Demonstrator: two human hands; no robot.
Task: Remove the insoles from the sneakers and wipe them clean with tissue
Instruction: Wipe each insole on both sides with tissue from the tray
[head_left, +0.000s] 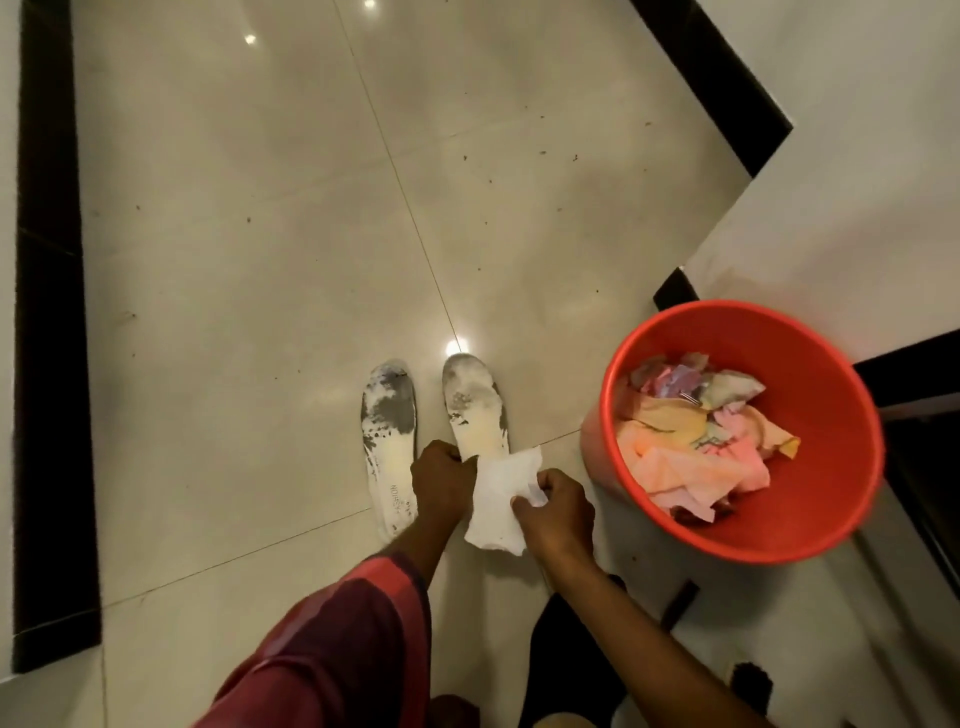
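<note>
Judging by how things lay, reckoned the removal step done. Found the left insole (389, 447) and the right insole (475, 410) both out and flat on the floor (234, 260), side by side, just apart, toes pointing away. Saw no sneakers for certain; could not name the dark shapes at the bottom edge. Judged the wiping far from finished: noted grey grime across the forepart of both insoles, paler toward the heels. Noted the tissue (501, 499), white and crumpled, draped over the heel end of the right insole and hiding it. Reckoned most of the cleaning left on both, with neither of the hands working on the left insole.

Found the left hand (441, 480) held low, knuckles up, fingers curled round the inner edge of the right insole just beside the tissue, gripping it as far as could be seen. Found the right hand (556, 512) low on the other side, thumb and fingertips pinching the near corner of the tissue. Saw both forearms converging over that heel, the left in a red sleeve (337, 649), the right bare. Noted a red bucket (727, 312) near on the right, holding crumpled scraps in pink and yellow.
</note>
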